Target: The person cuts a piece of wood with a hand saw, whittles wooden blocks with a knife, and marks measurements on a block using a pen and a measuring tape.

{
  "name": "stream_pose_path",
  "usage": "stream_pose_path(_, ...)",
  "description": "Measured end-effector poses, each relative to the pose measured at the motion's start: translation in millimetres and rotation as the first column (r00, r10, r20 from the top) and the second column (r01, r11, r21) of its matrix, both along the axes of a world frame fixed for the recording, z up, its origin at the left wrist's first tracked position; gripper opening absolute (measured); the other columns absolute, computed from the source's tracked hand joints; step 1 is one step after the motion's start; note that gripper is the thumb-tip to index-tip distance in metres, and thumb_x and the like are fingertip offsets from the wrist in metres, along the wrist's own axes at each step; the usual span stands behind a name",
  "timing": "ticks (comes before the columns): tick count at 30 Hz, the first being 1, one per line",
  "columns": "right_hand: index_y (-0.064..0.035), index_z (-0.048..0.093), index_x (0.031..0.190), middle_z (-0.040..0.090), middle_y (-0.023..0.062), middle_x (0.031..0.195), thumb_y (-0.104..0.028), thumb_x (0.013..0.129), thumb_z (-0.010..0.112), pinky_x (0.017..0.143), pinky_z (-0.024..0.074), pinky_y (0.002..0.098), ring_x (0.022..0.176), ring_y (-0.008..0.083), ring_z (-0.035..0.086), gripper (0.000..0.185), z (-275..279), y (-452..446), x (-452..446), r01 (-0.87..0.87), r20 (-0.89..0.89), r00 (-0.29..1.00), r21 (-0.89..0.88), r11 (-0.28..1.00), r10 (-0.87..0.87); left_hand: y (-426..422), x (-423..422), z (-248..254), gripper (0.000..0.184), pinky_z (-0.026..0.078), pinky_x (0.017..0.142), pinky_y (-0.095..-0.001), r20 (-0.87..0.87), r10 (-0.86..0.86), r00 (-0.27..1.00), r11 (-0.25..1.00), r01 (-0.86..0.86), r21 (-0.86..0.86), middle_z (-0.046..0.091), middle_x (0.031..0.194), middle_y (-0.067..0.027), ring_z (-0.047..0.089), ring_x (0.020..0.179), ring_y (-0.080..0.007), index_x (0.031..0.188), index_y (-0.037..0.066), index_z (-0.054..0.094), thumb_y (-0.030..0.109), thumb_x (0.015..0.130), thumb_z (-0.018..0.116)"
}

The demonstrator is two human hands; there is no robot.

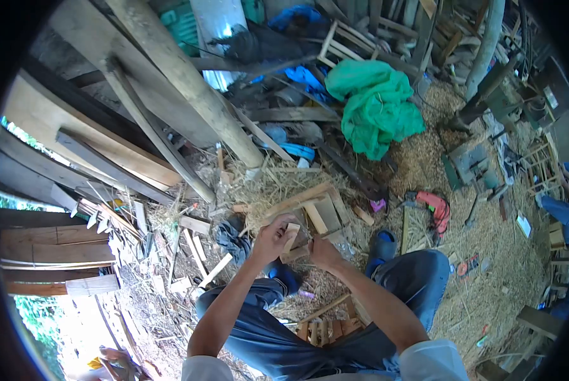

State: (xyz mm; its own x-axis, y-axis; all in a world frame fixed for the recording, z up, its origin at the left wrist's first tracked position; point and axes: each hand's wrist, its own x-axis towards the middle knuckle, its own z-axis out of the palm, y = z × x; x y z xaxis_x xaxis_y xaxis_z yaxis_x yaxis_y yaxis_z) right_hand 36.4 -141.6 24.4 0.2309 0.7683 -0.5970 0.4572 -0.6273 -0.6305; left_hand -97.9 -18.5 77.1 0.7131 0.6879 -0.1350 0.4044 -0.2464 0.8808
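Observation:
My left hand (271, 240) is wrapped around a small pale wooden block (291, 233), held upright in front of my knees. Close to its right, my right hand (325, 253) is closed, its fingers pointing toward the block. Something thin and dark seems to stick out of that fist, too small to name. Just beyond both hands, a wooden frame (340, 207) of light boards lies on the shavings.
A red power drill (433, 213) lies to the right. Green netting (376, 105) is heaped ahead, near a leaning wooden pole (195, 82). Dark cloth (233, 238) lies left of my hands. A slatted wooden piece (325, 330) sits between my legs. Another person's leg (560, 213) shows far right.

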Motion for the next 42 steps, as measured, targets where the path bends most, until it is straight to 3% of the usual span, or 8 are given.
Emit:
stream_pose_path(6,0.0012,0.057,0.094,0.064,0.0189,0.078,-0.040,0.099,0.043,0.069,0.0469,0.0455,0.074,0.0372,0.063,0.043,91,9,56,0.041,-0.165,0.986,0.233,0.971,-0.002,1,18,72,0.025,0.050,0.071,-0.0260,0.191,0.021,0.981,0.991,-0.046,0.127,0.067,0.092,-0.0069,0.060,0.078,-0.0096,0.108,0.004,0.063,0.004,0.084,0.071)
stream_pose_path(12,-0.0026,0.060,0.096,0.060,0.0044,0.076,-0.041,0.095,0.057,0.063,0.0429,0.0322,0.068,0.0119,0.053,0.039,138,7,54,0.343,-0.427,0.885,0.336,0.877,-0.183,9,48,74,0.019,0.048,0.061,-0.0219,0.573,0.322,0.754,0.947,-0.257,-0.194,0.065,0.082,-0.0053,0.060,0.073,-0.0044,0.095,0.002,0.054,0.005,0.086,0.071)
stream_pose_path(20,-0.0014,0.061,0.108,0.062,0.0032,0.085,-0.013,0.077,0.079,0.074,0.0458,0.0255,0.078,0.0111,0.057,0.038,166,12,52,0.323,-0.368,0.928,0.725,0.608,-0.054,3,35,71,0.027,0.057,0.076,-0.0309,0.287,0.639,0.714,0.606,-0.237,-0.760,0.063,0.099,-0.0116,0.066,0.089,-0.0209,0.105,0.002,0.048,0.013,0.090,0.067)
stream_pose_path(27,-0.0017,0.061,0.114,0.064,0.0029,0.098,-0.014,0.076,0.081,0.084,0.0440,0.0268,0.093,0.0116,0.056,0.044,167,7,55,0.285,-0.326,0.939,0.548,0.787,-0.113,5,37,67,0.031,0.057,0.079,-0.0293,0.240,0.637,0.733,0.516,-0.174,-0.839,0.064,0.096,-0.0099,0.065,0.086,-0.0178,0.112,-0.001,0.056,0.017,0.089,0.068)
stream_pose_path(33,-0.0048,0.063,0.117,0.058,-0.0006,0.081,-0.010,0.082,0.076,0.049,0.0366,0.0235,0.057,0.0042,0.047,0.038,153,5,61,0.399,-0.571,0.818,0.469,0.788,-0.074,5,37,69,0.029,0.056,0.083,-0.0297,0.233,0.575,0.785,0.501,-0.112,-0.858,0.062,0.101,-0.0111,0.064,0.093,-0.0193,0.108,-0.001,0.055,0.018,0.090,0.067)
stream_pose_path(39,-0.0033,0.063,0.115,0.043,-0.0061,0.063,-0.011,0.088,0.069,0.042,0.0262,0.0230,0.046,0.0023,0.033,0.029,161,11,66,0.622,-0.868,0.435,0.097,0.777,-0.240,16,25,77,0.036,0.054,0.087,-0.0329,0.189,0.443,0.876,0.625,-0.151,-0.766,0.062,0.101,-0.0119,0.062,0.099,-0.0200,0.111,0.001,0.052,0.019,0.087,0.071)
stream_pose_path(41,-0.0035,0.063,0.113,0.044,-0.0058,0.060,-0.010,0.090,0.066,0.042,0.0263,0.0229,0.047,0.0019,0.034,0.025,155,13,65,0.592,-0.758,0.575,0.126,0.796,-0.308,16,20,83,0.034,0.049,0.087,-0.0362,0.088,0.023,0.996,0.999,-0.025,0.024,0.063,0.106,-0.0073,0.062,0.101,-0.0211,0.112,0.003,0.055,0.022,0.088,0.069)
stream_pose_path(42,-0.0035,0.063,0.113,0.044,-0.0058,0.060,-0.010,0.090,0.066,0.042,0.0263,0.0229,0.047,0.0019,0.034,0.025,146,14,63,0.594,-0.761,0.568,0.116,0.796,-0.314,16,20,78,0.034,0.049,0.087,-0.0362,0.080,0.022,0.997,1.000,-0.023,0.017,0.063,0.106,-0.0073,0.062,0.101,-0.0211,0.112,0.003,0.055,0.022,0.088,0.069)
